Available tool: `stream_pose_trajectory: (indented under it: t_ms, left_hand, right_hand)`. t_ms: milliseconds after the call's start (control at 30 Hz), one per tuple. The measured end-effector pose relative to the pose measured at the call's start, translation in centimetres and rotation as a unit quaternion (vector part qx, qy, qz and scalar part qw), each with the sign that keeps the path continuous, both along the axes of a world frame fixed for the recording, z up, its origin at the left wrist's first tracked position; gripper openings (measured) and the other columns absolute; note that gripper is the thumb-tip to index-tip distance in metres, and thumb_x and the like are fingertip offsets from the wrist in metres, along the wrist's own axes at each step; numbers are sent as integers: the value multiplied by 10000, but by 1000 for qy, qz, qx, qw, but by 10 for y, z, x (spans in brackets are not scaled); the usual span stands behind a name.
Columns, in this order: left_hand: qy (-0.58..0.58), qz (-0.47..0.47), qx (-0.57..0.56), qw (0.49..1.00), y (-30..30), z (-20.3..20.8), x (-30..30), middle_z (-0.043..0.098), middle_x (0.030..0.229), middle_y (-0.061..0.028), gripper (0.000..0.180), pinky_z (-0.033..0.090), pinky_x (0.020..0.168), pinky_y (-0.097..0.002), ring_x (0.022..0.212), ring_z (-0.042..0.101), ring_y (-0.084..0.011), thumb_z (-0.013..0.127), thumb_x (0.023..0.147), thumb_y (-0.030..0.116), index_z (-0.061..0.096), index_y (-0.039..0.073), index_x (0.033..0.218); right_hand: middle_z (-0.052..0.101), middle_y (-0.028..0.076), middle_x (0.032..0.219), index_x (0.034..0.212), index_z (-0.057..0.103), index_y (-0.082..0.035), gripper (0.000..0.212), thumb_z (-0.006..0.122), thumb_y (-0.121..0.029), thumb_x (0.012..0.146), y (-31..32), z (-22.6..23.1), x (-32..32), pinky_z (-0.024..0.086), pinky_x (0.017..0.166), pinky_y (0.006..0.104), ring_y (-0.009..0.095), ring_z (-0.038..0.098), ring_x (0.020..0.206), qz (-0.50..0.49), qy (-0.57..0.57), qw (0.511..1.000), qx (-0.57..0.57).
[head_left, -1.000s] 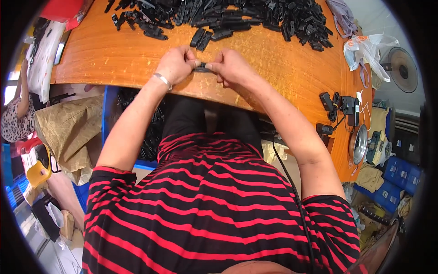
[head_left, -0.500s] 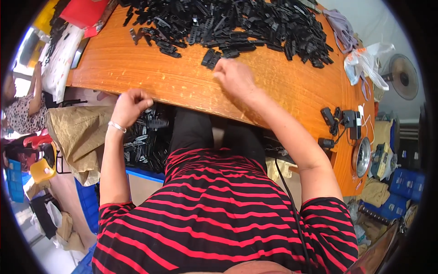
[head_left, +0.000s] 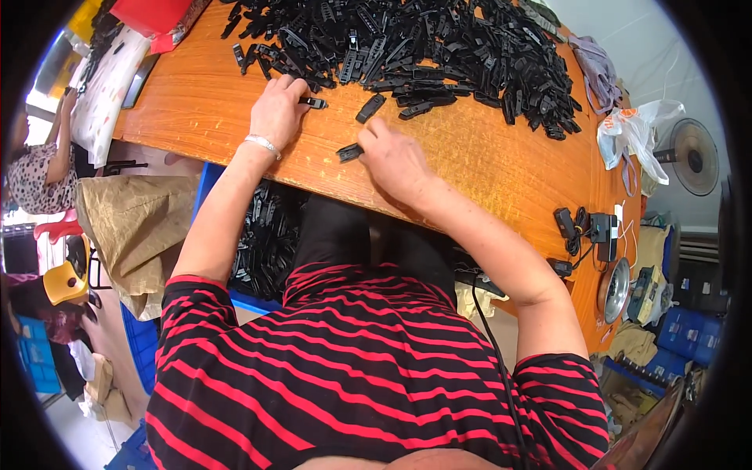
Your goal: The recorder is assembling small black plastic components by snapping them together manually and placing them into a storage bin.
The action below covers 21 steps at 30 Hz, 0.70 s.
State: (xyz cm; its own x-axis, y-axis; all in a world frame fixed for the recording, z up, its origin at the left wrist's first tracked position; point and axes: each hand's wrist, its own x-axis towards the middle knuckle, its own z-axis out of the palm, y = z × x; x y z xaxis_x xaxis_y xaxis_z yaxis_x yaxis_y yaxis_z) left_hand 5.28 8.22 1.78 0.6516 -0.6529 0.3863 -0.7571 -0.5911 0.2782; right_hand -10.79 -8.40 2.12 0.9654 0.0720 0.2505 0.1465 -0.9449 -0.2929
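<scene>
Two black parts point(head_left: 349, 153) are pinched near one end by left hand point(head_left: 276, 111) and right hand point(head_left: 395, 161), presumably leaving outer ends unobstructed.

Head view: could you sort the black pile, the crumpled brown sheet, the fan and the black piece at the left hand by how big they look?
Largest first:
1. Black pile
2. Crumpled brown sheet
3. Fan
4. Black piece at the left hand

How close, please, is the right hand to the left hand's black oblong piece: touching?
Apart: head view shows brown wooden tabletop between right hand and piece.
</scene>
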Motion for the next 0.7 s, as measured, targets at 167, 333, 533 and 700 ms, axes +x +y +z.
stream_pose_trajectory:
  t_ms: [167, 333, 533, 700]
  left_hand:
    - [181, -4, -98, 979, 2, 9, -23, 619, 928, -74, 160, 517, 719, -344, 819, 623, -233, 644, 794, 23, 589, 64, 938]
    - [642, -107, -463, 602, -13, 9, -65, 631, 982, -136, 179, 557, 802, -283, 875, 661, -212, 540, 889, -41, 497, -20, 1062]
    - [627, -54, -376, 680, -10, 21, -78, 632, 908, -65, 241, 533, 717, -218, 800, 638, -125, 627, 862, 23, 528, -15, 1079]
    - [592, -25, -304, 746, -2, 9, -73, 615, 805, -32, 128, 466, 608, -192, 661, 563, -71, 635, 863, 38, 587, -3, 975]
  right_hand:
    - [565, 146, 897, 964, 531, -26, 209, 625, -158, 832, 0, 5, 0, 509, 616, 400, 319, 616, 723, -9, -18, 998, 67]
    - [600, 52, 816, 986, 579, -15, 219, 547, -226, 941, -2, 26, 11, 450, 445, 218, 77, 559, 514, -102, 120, 795, 586]
    - [602, 31, 666, 929, 592, -6, 213, 628, -213, 893, -18, 20, 2, 412, 402, 215, 73, 531, 454, -114, 163, 794, 575]
    - [608, 40, 643, 891, 594, -7, 206, 655, -202, 871, -14, 16, 5, 386, 359, 235, 80, 512, 409, -104, 182, 852, 480]
